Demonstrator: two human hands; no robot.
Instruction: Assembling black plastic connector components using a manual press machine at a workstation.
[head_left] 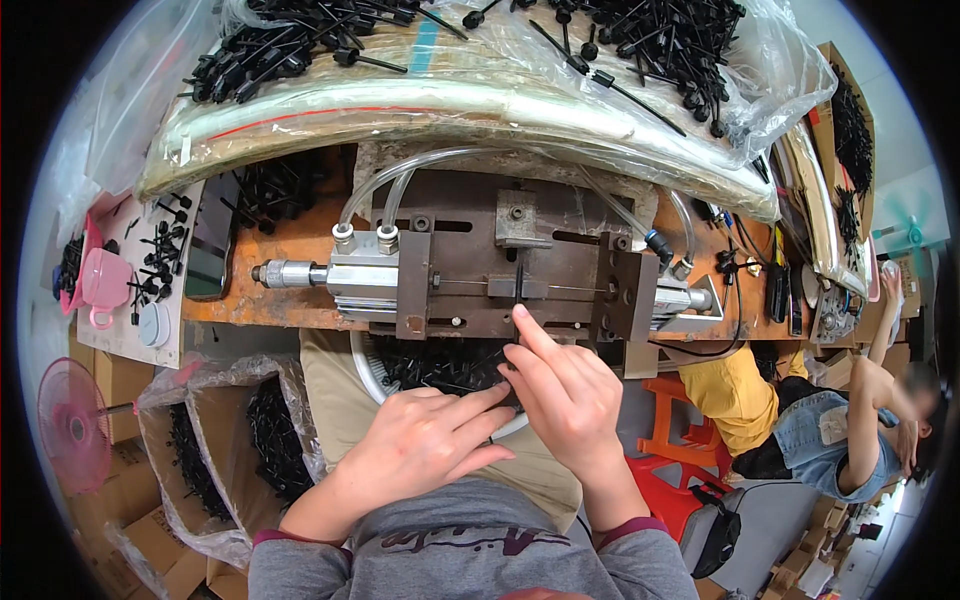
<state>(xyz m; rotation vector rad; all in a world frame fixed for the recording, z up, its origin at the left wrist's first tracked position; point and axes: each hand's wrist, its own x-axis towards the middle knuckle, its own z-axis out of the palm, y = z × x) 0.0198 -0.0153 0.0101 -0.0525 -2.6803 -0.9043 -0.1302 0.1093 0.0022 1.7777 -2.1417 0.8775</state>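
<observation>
A slim black plastic stem (519, 282) stands in the middle of the dark metal clamping fixture (470, 215). My right hand (572, 405) reaches up to it; the index fingertip is on the stem's near end and the other fingers curl in. Whether the thumb also touches it is hidden. Just left and lower, my left hand (425, 435) hovers over my lap with its fingers stretched and the thumb apart. Its palm faces away, so anything small beneath cannot be seen. Under the fixture lies a heap of black stemmed parts (430, 362), partly covered by my hands.
Air cylinders (362, 285) with clear hoses flank the fixture on the wooden bench (265, 300). A plastic-covered shelf (460, 115) behind holds piles of black parts. Lined boxes (215, 470) stand lower left, beside a pink fan (75, 425). Another person (840, 450) sits at right.
</observation>
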